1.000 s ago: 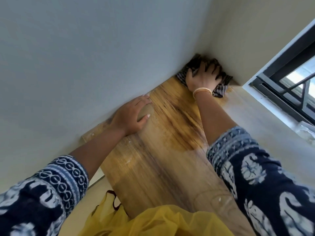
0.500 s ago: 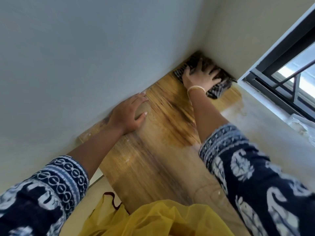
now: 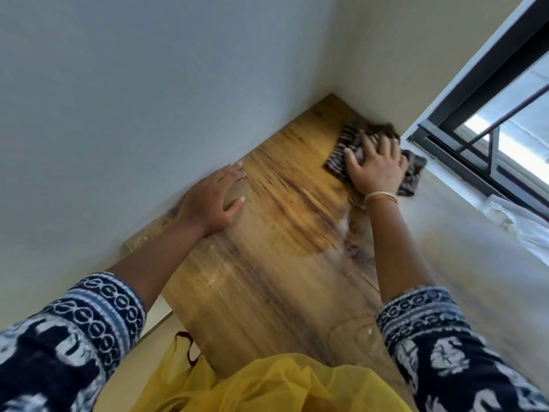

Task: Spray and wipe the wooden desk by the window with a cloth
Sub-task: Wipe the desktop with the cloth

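The long yellow-brown wooden desk runs along the wall into the corner, its far part darker and wet-looking. A dark checked cloth, crumpled, lies flat near that corner beside the window.

yellow fabric at bottom edge, black-framed window — right

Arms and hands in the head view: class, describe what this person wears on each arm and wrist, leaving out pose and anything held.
Both arms wear dark navy sleeves printed with white motifs, ending below the elbow in a banded cuff of white ring shapes; the forearms are bare. The right hand has thin gold bangles at the wrist. The left hand has no visible jewellery, and its thumbnail looks pale. Yellow sheer fabric hangs at the chest.
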A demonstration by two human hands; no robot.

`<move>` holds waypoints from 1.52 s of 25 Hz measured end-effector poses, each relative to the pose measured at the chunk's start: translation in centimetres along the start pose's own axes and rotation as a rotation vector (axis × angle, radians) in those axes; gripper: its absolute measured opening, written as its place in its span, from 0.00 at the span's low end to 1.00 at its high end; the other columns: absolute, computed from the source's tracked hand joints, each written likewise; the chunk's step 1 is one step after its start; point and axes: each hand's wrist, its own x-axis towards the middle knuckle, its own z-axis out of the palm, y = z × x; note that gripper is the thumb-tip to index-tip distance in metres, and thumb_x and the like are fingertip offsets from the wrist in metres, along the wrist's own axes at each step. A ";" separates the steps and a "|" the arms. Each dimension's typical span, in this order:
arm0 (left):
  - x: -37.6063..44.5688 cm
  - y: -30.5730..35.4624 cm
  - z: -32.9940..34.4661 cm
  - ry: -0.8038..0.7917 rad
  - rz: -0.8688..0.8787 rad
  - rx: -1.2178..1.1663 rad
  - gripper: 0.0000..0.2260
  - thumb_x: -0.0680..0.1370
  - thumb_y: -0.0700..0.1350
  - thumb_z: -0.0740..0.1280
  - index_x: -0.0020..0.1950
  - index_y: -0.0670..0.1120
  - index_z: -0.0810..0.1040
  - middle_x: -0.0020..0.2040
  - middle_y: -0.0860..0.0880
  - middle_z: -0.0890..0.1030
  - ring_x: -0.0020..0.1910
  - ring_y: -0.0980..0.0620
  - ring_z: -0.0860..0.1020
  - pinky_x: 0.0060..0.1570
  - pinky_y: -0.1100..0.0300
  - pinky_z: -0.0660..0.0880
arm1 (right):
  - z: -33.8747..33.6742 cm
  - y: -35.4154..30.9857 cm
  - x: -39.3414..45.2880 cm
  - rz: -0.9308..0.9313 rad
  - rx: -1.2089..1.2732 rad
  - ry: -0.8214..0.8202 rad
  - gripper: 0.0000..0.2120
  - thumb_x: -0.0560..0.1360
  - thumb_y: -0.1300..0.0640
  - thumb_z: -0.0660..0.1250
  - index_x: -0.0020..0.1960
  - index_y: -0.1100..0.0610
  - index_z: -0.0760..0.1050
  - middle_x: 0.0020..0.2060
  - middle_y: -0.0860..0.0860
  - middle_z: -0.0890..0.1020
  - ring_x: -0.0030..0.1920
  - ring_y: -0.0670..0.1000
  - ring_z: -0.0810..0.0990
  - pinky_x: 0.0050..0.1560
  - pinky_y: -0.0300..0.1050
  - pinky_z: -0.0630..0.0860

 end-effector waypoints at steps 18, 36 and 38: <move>0.1 -0.1 0.1 -0.009 -0.009 0.021 0.23 0.74 0.53 0.63 0.69 0.51 0.71 0.72 0.53 0.70 0.70 0.52 0.70 0.66 0.53 0.70 | -0.7 1.8 -2.6 -0.075 -0.016 -0.062 0.31 0.76 0.29 0.49 0.77 0.38 0.57 0.78 0.52 0.60 0.78 0.60 0.55 0.73 0.65 0.54; 0.1 -0.1 0.0 -0.001 -0.006 0.007 0.23 0.74 0.52 0.65 0.69 0.51 0.71 0.72 0.53 0.71 0.70 0.53 0.70 0.66 0.56 0.68 | -0.3 -2.0 -5.5 -0.213 -0.031 -0.090 0.31 0.75 0.28 0.47 0.77 0.36 0.56 0.78 0.51 0.60 0.78 0.59 0.56 0.72 0.71 0.50; 0.0 -0.1 0.0 0.003 -0.007 0.005 0.22 0.74 0.51 0.65 0.69 0.50 0.72 0.72 0.53 0.71 0.70 0.53 0.70 0.66 0.55 0.68 | -1.0 3.4 -4.5 0.009 -0.039 -0.074 0.33 0.75 0.28 0.47 0.77 0.37 0.56 0.79 0.52 0.58 0.78 0.60 0.54 0.72 0.71 0.50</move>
